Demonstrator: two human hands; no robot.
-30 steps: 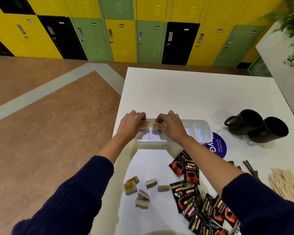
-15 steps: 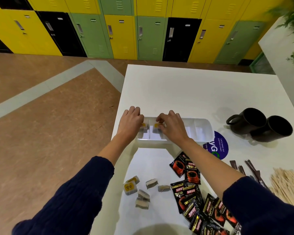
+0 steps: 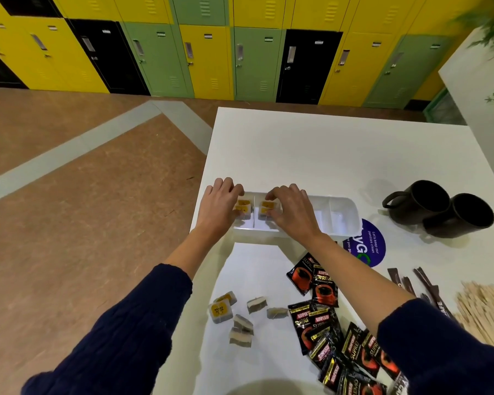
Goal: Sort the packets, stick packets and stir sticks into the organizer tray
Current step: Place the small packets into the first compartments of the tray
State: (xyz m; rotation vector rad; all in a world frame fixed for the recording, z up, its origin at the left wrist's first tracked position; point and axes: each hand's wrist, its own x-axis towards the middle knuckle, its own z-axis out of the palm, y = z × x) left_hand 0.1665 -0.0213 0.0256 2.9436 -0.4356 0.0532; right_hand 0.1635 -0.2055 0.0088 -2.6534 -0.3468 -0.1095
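The left hand is curled over the left stack of yellow-tagged packets, thumb and fingertips pinching it down into the end compartment of the organizer tray. Just beside it, the right hand pinches the right stack the same way in the next compartment. The rest of the tray runs on past the right hand's knuckles.

These packets look light, soft and papery, so they likely crush or fan apart easily and are best taken by the flat faces, a few at once. More loose packets lie well back beneath the left forearm, with black coffee packets under the right forearm, and stick packets and stir sticks outside it.

Compared with half a second ago, both hands remain at the same compartments, but more of the yellow tags shows between thumb and fingers.
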